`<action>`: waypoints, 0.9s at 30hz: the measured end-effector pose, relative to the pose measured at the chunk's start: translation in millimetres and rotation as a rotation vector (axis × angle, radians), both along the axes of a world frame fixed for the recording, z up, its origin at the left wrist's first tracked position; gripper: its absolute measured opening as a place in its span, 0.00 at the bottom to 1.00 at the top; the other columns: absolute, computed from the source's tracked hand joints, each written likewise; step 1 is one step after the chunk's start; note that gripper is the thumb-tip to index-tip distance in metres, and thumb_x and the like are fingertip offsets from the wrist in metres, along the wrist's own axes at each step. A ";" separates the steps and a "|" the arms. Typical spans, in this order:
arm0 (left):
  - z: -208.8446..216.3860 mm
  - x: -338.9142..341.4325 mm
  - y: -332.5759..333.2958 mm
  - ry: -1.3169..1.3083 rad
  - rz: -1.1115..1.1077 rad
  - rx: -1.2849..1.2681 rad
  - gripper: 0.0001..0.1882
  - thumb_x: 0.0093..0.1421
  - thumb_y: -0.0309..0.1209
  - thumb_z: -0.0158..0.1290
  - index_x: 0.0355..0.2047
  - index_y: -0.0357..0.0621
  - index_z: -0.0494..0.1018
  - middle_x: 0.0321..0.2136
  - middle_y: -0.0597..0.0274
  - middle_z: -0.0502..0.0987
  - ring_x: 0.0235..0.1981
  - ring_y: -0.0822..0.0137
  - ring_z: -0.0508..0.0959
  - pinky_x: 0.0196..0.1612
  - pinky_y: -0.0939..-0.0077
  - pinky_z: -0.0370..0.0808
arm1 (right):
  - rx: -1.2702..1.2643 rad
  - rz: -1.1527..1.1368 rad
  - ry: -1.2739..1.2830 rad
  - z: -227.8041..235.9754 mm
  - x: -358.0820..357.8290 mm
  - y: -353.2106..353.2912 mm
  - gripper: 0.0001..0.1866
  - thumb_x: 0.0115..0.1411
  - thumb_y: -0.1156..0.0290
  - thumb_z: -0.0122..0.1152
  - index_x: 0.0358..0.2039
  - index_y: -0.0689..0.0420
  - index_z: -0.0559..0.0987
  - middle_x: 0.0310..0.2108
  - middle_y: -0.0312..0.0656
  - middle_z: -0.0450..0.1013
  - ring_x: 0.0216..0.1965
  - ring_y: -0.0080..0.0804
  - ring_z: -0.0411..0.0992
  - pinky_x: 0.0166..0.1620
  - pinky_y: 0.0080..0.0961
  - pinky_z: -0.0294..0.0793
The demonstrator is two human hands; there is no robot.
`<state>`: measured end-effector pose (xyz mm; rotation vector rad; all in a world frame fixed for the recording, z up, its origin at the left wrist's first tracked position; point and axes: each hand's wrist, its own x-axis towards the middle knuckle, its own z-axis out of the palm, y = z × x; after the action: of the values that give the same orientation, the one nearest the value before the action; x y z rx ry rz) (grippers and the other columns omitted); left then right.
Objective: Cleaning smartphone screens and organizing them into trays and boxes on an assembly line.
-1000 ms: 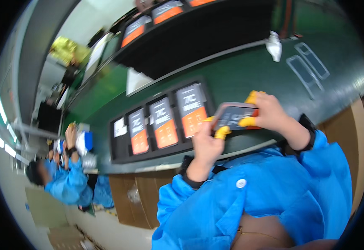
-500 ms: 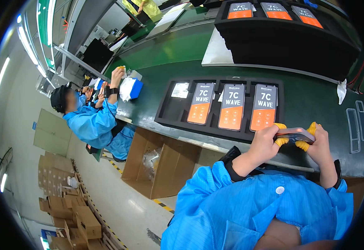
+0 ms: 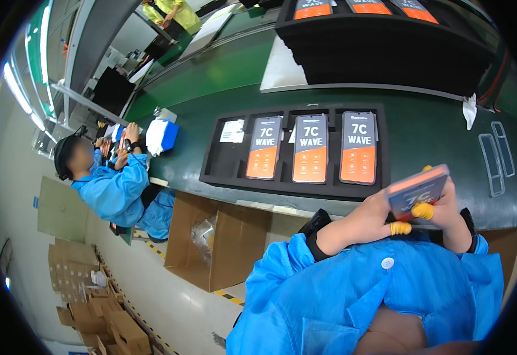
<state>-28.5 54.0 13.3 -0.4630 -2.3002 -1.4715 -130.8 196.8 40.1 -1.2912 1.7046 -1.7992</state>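
Note:
Between my two hands, close to my body at the table's near edge, is a smartphone with a grey and orange printed face, tilted up. My left hand grips its left side, and my right hand holds its right side with the thumb across the front. Yellow finger cots cover some fingertips. Left of the hands lies a black foam tray. Three similar phones sit in its slots: a left one, a middle one and a right one. A white label shows in its leftmost compartment.
Behind the tray rises a stack of black foam trays with phones on top. Two clear rounded frames lie at the right, near a white tissue. At the left a co-worker sits by a blue box. An open carton stands below.
The phone has turned from nearly edge-on to showing its printed face, tilted up. My hands have shifted around it. My view has moved slightly, and the co-worker's raised hand has come down.

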 end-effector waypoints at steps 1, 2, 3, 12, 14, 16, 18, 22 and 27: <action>-7.0 -0.4 1.6 -0.045 -0.017 0.047 0.22 0.44 0.31 0.56 0.40 0.37 0.65 0.31 0.50 0.69 0.32 0.52 0.71 0.34 0.67 0.69 | -0.033 -0.001 0.012 -4.8 1.2 -4.5 0.19 0.35 0.63 0.69 0.26 0.61 0.75 0.21 0.38 0.68 0.22 0.27 0.66 0.25 0.20 0.63; -12.3 -1.7 1.4 -0.023 0.090 0.008 0.14 0.43 0.26 0.54 0.32 0.36 0.68 0.26 0.50 0.71 0.28 0.51 0.71 0.30 0.66 0.69 | 0.019 -0.027 0.182 -3.9 -1.8 -3.4 0.19 0.34 0.63 0.69 0.25 0.60 0.75 0.18 0.38 0.65 0.21 0.28 0.66 0.23 0.21 0.62; -16.3 -2.4 -3.2 0.014 0.131 -0.034 0.12 0.42 0.24 0.54 0.29 0.36 0.67 0.25 0.51 0.70 0.28 0.52 0.71 0.30 0.66 0.69 | 0.015 -0.074 0.297 -4.0 -3.0 -5.9 0.19 0.33 0.63 0.69 0.25 0.60 0.75 0.18 0.39 0.64 0.21 0.28 0.65 0.23 0.22 0.61; -6.9 1.9 -18.1 -0.077 0.089 -0.018 0.11 0.43 0.25 0.54 0.30 0.40 0.68 0.23 0.54 0.70 0.28 0.54 0.70 0.31 0.66 0.67 | -0.151 -0.036 0.054 -15.9 3.4 -25.8 0.19 0.36 0.66 0.69 0.27 0.63 0.75 0.20 0.37 0.65 0.21 0.24 0.65 0.23 0.18 0.61; -5.6 2.8 -19.8 -0.153 0.032 0.009 0.13 0.44 0.26 0.53 0.32 0.41 0.69 0.23 0.54 0.70 0.29 0.55 0.69 0.32 0.65 0.67 | -0.237 0.015 -0.227 -8.8 7.9 -30.5 0.20 0.38 0.67 0.69 0.29 0.64 0.74 0.21 0.38 0.66 0.23 0.23 0.66 0.25 0.17 0.63; -15.0 0.7 -21.6 -0.040 0.116 0.072 0.12 0.44 0.26 0.54 0.32 0.40 0.69 0.23 0.54 0.70 0.28 0.54 0.69 0.31 0.65 0.67 | -0.253 0.011 -0.274 -12.2 8.2 -32.2 0.23 0.37 0.65 0.69 0.31 0.66 0.72 0.23 0.38 0.67 0.24 0.23 0.67 0.27 0.17 0.65; -23.9 5.8 -25.7 0.023 0.188 0.026 0.12 0.43 0.26 0.54 0.30 0.38 0.69 0.22 0.54 0.70 0.26 0.55 0.69 0.29 0.66 0.67 | 0.035 -0.034 0.204 -8.5 3.2 -32.3 0.26 0.36 0.63 0.70 0.32 0.65 0.71 0.24 0.38 0.68 0.25 0.23 0.67 0.29 0.17 0.66; -30.3 7.2 -24.8 0.002 0.300 -0.097 0.15 0.44 0.22 0.52 0.35 0.38 0.69 0.26 0.52 0.72 0.28 0.55 0.73 0.31 0.69 0.71 | -0.167 -0.137 0.029 -40.0 3.6 -35.9 0.24 0.36 0.62 0.70 0.31 0.62 0.71 0.28 0.39 0.67 0.28 0.23 0.67 0.30 0.17 0.66; -34.4 0.7 -25.5 0.106 0.467 -0.120 0.09 0.43 0.25 0.54 0.25 0.37 0.66 0.20 0.54 0.69 0.23 0.55 0.70 0.25 0.66 0.68 | -0.206 -0.200 0.018 -44.4 7.7 -43.5 0.25 0.37 0.63 0.69 0.32 0.62 0.69 0.31 0.40 0.67 0.31 0.25 0.68 0.32 0.19 0.67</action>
<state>-27.8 28.5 -21.1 -0.0230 -2.2215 -1.0619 -123.1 153.2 -4.3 -1.2561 1.7493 -2.1316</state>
